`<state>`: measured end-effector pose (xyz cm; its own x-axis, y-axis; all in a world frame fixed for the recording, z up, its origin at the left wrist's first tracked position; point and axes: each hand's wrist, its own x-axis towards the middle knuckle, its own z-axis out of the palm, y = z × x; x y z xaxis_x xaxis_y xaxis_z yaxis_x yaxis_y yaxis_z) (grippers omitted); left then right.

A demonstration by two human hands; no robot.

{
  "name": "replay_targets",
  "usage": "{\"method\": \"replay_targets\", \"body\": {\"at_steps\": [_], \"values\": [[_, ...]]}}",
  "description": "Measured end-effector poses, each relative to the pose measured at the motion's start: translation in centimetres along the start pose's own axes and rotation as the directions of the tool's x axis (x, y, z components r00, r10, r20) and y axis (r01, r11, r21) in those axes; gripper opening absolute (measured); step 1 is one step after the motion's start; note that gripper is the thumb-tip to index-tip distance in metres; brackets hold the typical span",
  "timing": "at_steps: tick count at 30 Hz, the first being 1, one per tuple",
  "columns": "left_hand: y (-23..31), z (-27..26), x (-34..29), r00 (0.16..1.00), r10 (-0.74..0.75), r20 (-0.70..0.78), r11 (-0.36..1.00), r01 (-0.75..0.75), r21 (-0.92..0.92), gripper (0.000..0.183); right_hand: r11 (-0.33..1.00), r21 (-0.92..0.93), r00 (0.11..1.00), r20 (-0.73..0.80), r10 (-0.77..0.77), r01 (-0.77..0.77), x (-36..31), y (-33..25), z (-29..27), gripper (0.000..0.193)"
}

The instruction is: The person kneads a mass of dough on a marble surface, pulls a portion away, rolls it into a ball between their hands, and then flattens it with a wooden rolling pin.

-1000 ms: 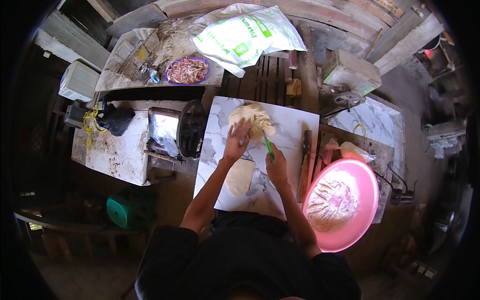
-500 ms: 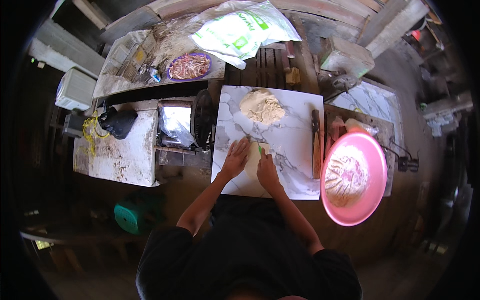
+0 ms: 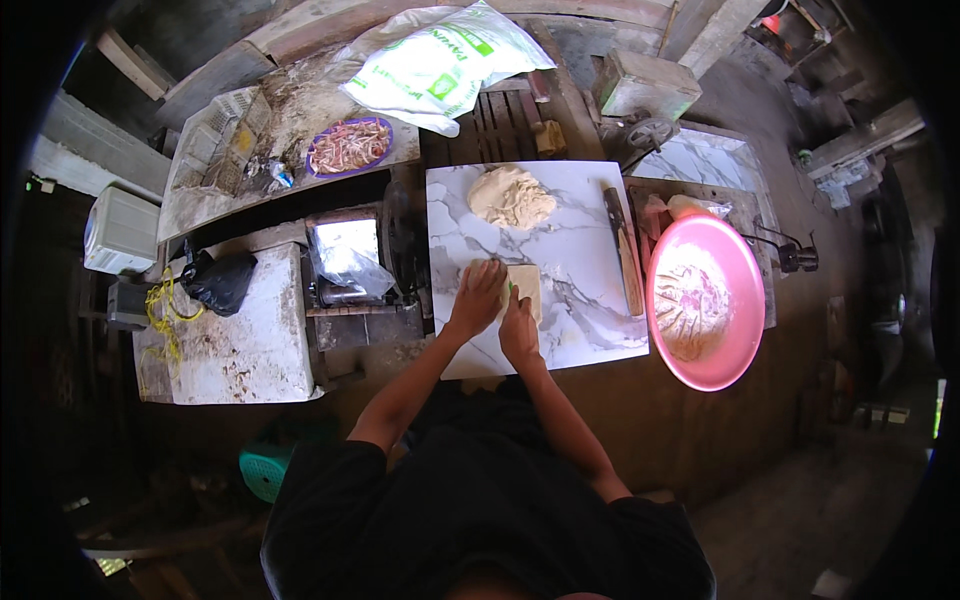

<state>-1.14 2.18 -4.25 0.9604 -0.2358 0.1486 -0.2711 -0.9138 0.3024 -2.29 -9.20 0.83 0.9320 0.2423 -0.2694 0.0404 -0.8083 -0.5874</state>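
On the white marble-patterned board (image 3: 585, 290) lies a flat, pale sheet of dough (image 3: 528, 281). My left hand (image 3: 481, 289) rests flat along its left side, fingers stretched out. Just right of it, my right hand (image 3: 517, 322) grips a small green tool (image 3: 511, 288), seemingly a knife, above the dough's left part; its tip is hidden by my hands. Farther back on the board sits a rough mound of dough (image 3: 510, 196). A long dark-and-wood tool (image 3: 622, 250) lies along the right edge.
Right of the board stands a pink basin (image 3: 742, 352) with floury residue. To the left is a roller machine (image 3: 345, 250) under plastic. Behind are a white-and-green sack (image 3: 420, 85), a plastic crate (image 3: 215, 140) and a purple-rimmed plate (image 3: 389, 133) of pinkish strips. A green stool (image 3: 265, 472) stands lower left.
The view has shifted and turned a little. My right hand with the green tool has moved left across the dough, closer to my left hand. The left hand still lies flat.
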Motion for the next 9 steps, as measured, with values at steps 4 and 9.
{"method": "replay_targets", "body": {"at_steps": [4,9], "values": [[0.00,-0.01,0.19,1.000,-0.007,-0.011,1.000,0.007,0.004,0.055,0.997,-0.020,0.992,-0.098,-0.075,0.074,0.01,0.37,0.57,0.053],[-0.21,-0.37,0.33,0.999,-0.025,0.028,1.000,0.025,-0.011,0.057,0.998,-0.015,0.992,-0.104,-0.068,0.067,0.36,0.53,0.94,0.055]]}}
